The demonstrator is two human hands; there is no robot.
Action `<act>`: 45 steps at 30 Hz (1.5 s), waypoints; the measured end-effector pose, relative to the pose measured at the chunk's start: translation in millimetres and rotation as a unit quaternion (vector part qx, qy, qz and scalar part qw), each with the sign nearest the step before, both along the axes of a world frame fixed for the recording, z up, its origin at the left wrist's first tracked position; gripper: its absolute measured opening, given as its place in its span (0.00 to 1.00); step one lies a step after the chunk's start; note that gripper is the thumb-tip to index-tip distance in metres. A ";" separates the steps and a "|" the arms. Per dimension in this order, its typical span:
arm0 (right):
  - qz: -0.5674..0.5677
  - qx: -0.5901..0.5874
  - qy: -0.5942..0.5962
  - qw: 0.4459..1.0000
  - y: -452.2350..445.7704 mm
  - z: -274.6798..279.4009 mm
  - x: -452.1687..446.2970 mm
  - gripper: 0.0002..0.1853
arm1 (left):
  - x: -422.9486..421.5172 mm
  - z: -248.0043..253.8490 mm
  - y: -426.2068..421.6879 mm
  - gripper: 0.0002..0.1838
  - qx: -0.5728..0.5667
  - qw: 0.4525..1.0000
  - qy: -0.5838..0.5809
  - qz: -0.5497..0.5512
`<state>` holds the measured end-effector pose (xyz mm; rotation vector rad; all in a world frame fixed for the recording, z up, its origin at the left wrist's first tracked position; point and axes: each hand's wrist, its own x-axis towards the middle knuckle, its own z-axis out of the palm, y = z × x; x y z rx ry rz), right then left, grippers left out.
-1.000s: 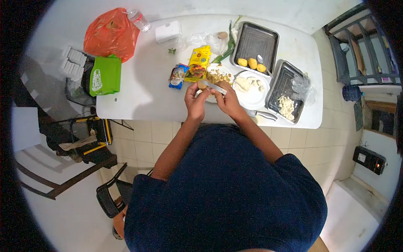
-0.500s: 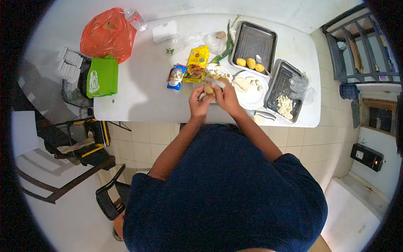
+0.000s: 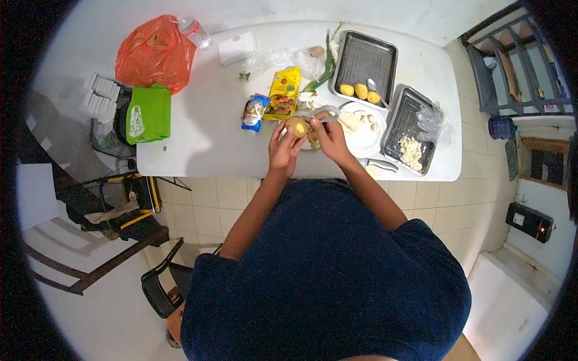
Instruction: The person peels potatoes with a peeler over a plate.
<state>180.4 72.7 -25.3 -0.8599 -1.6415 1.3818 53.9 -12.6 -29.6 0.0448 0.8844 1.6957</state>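
Note:
My left hand (image 3: 283, 149) is closed round a brown potato (image 3: 295, 124) with a bare yellow patch on its upper side. In my right hand (image 3: 331, 139) is a light grey peeler (image 3: 325, 112), close to the potato's right side. Beneath the hands, peelings (image 3: 313, 142) lie on a plate that is partly hidden. To the right is a white plate (image 3: 363, 144) holding pale pieces of food. A blue packet (image 3: 254, 113) and a yellow packet (image 3: 283, 93) lie just beyond my left hand.
A dark tray (image 3: 365, 57) holds several peeled potatoes (image 3: 361, 91) and a spoon. Another tray (image 3: 392, 141) contains crumbly pale food and a plastic bag. A knife (image 3: 382, 164) lies near the front edge. Green and red bags (image 3: 153, 57) stand at left, beside a bottle (image 3: 195, 33).
The potato has turned, so its bare yellow patch now shows. My right hand has moved slightly to the right, apart from the left, and the peeler shows more clearly.

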 end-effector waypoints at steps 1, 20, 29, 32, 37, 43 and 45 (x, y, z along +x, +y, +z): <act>0.010 0.004 -0.013 1.000 -4.0 5.2 1.6 0.10 | 0.5 2.2 -0.1 0.26 -0.005 1.000 0.008 0.002; 0.065 0.036 -0.106 0.992 -8.6 0.4 8.8 0.12 | -0.6 -8.4 5.4 0.20 -0.057 0.998 0.005 0.030; 0.020 0.092 -0.089 0.992 -2.0 4.8 -6.5 0.13 | -2.5 -18.1 6.4 0.20 -0.061 0.988 0.137 -0.021; 0.017 0.029 -0.088 0.996 15.2 -5.2 -8.8 0.13 | 12.4 -8.3 3.7 0.20 -0.056 0.994 0.098 -0.012; 0.009 0.036 -0.041 0.998 19.9 5.8 -4.2 0.11 | -3.1 -0.9 12.4 0.19 -0.012 0.997 0.073 0.005; -0.002 0.017 -0.002 1.000 13.1 3.3 -1.1 0.11 | -8.9 5.2 17.3 0.19 0.007 0.999 0.049 0.016; 0.015 -0.009 0.003 1.000 7.9 3.5 0.4 0.12 | -8.0 6.4 15.9 0.19 0.005 0.999 0.050 0.019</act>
